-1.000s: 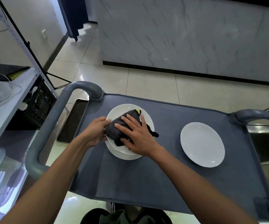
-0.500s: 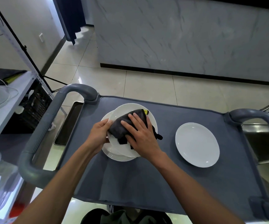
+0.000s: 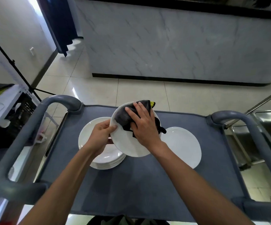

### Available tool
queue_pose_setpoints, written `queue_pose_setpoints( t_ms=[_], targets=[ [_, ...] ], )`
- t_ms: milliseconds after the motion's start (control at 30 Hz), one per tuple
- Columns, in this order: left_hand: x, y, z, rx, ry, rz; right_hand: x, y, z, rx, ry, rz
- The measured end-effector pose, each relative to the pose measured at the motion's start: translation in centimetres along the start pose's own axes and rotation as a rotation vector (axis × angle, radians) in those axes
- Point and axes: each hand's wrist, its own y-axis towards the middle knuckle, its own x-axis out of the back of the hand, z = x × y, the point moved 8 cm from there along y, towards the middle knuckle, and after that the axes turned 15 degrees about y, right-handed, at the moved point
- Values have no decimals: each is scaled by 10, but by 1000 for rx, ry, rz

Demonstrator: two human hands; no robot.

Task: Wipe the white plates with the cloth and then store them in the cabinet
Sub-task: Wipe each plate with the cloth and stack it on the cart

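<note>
1. Tiled floor (image 3: 99,88) and a marble-fronted wall (image 3: 180,46) surround a grey cart (image 3: 147,184).
2. One stack of plates (image 3: 89,137), one single plate (image 3: 185,145) resting on the cart.
3. Left hand (image 3: 101,137) pinches one lifted plate (image 3: 128,146) by its rim.
4. Right hand (image 3: 143,125), fingers spread flat, presses one dark cloth (image 3: 123,116) onto it.

Glossy cream floor tiles (image 3: 131,91) with thin grout lines, catching bright reflections. Beyond, a long counter front of pale grey-veined marble (image 3: 180,46) over a black recessed plinth (image 3: 172,79), capped by a dark top edge. At left, a plain off-white wall (image 3: 9,26) with a small white socket plate (image 3: 32,51). A dark navy curtain (image 3: 61,25) hanging in the far corner beside a strip of daylight. White metal shelving (image 3: 3,103) along the left edge, a black slatted crate (image 3: 23,109) underneath. Stainless steel frame (image 3: 261,127) at right. In front, a grey cart with rounded tubular handles (image 3: 147,184).
</note>
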Motion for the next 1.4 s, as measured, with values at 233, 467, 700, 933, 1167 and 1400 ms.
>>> queue_pose_setpoints(
  t_ms=[233,467,700,933,1167,1400],
  targets=[
    [-28,-8,-5,-3,-124,-91,30,3,-19,-15,13,0],
    [-41,-9,-1,43,-267,-227,46,-31,-41,-53,-26,56],
    [-57,-8,0,82,-322,-288,34,-78,-30,-77,11,121],
    [-70,-9,-8,82,-340,-316,36,-105,-7,7,51,87],
    [-79,-18,-12,68,-255,-324,69,-119,-44,68,15,74],
    [-96,-30,-17,48,-158,-304,95,-115,-83,44,8,47]
  ],
)
